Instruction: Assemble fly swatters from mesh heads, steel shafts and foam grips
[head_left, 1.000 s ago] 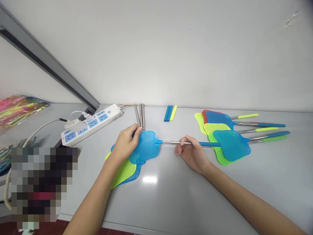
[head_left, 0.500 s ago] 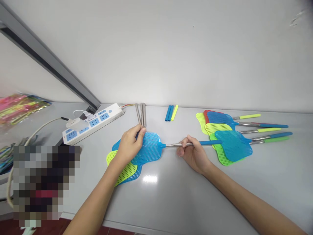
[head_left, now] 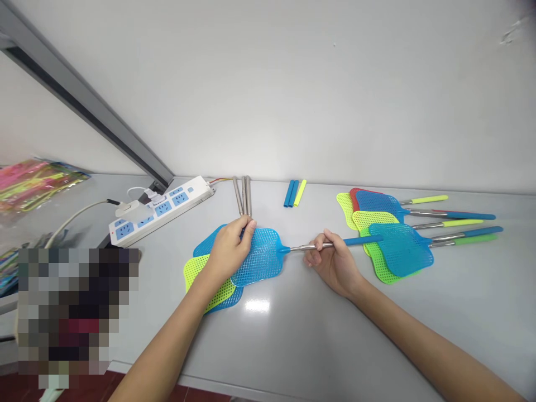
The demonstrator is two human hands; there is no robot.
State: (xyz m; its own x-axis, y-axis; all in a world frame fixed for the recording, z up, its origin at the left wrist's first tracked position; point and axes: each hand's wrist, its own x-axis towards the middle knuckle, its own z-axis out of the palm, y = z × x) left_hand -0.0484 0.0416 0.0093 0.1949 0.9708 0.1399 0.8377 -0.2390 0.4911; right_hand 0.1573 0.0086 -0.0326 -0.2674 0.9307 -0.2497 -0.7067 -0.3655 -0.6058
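going by handle sleeves, i judge most of this batch done: on the right side of the tabletop [head_left: 310, 346] lies a fanned pile of sleeved fly swatters [head_left: 404, 254], six by my count, in blue, yellow-green, green and red. the blue fly swatter [head_left: 262, 259] in hand also wears its blue sleeve [head_left: 362, 240], apparently fully seated. left over, as i read it, are three bare metal handles [head_left: 248, 195] pointing toward the wall [head_left: 268, 100], matched by three loose sleeves [head_left: 293, 193], two blue and one yellow. the held swatter lies crosswise between the two groups, its square mesh head flat-looking and glossy, a slim metal shaft [head_left: 299, 248] joining head to sleeve, whose end overlaps the pile. the right hand [head_left: 335, 265] has its fingers curled closed around the shaft near the sleeve, palm up. the left hand [head_left: 228, 251] covers the head's left part, thumb against forefinger; i cannot tell what those fingers grip.
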